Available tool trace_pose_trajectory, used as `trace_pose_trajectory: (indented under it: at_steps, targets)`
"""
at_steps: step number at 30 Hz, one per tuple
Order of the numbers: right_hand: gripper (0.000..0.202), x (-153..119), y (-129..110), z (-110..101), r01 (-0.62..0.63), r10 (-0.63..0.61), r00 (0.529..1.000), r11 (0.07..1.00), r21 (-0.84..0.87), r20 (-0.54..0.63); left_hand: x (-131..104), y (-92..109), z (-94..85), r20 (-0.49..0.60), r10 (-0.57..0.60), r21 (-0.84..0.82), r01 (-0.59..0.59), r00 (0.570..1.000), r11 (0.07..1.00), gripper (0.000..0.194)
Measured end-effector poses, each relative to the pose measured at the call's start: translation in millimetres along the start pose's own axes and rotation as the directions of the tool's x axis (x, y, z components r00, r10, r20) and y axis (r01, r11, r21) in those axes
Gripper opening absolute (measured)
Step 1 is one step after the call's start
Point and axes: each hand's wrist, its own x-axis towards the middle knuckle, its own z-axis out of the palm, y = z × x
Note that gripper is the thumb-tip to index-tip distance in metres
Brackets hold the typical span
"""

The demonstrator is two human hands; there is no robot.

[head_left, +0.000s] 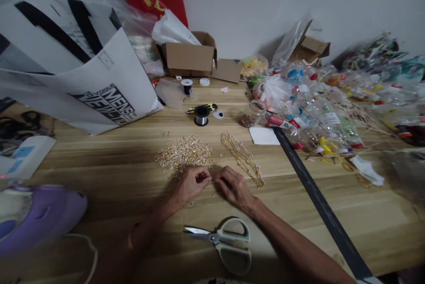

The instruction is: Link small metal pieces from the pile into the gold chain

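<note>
My left hand [194, 183] is closed in a pinch at the lower edge of a pile of gold and clear beads [184, 153]. Close to its right, my right hand [234, 186] has its fingers curled together, facing the left fingertips. Whatever sits between the fingertips is too small to make out. A short fine chain [198, 204] lies on the wood just below the hands. Several gold beaded chains [244, 160] are stretched out beyond my right hand. Scissors [214, 237] with pale handles rest below, blades pointing left.
A wire spool [201, 116], a yellow-black cutter [212, 106] and a dark spool [187, 87] stand behind the beads. At left are a large bag [109, 84] and a purple iron [49, 213]. A dark strip [318, 200] and plastic bottles [299, 93] occupy the right.
</note>
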Motion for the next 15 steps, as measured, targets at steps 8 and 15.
trace_pose_trajectory:
  at_steps: [8, 15]
  targets:
    - [0.01, 0, 7, 0, -0.034, 0.034, 0.994, 0.999, -0.003, -0.108, 9, -9, -22.7, -0.186, -0.101, -0.136, 0.076, 0.977, 0.988, 0.012]
    - [0.01, -1, 10, 0, -0.059, 0.059, 0.992, 0.998, 0.004, -0.107, 16, -16, -43.5, -0.372, -0.13, -0.116, 0.093, 0.919, 0.989, 0.015]
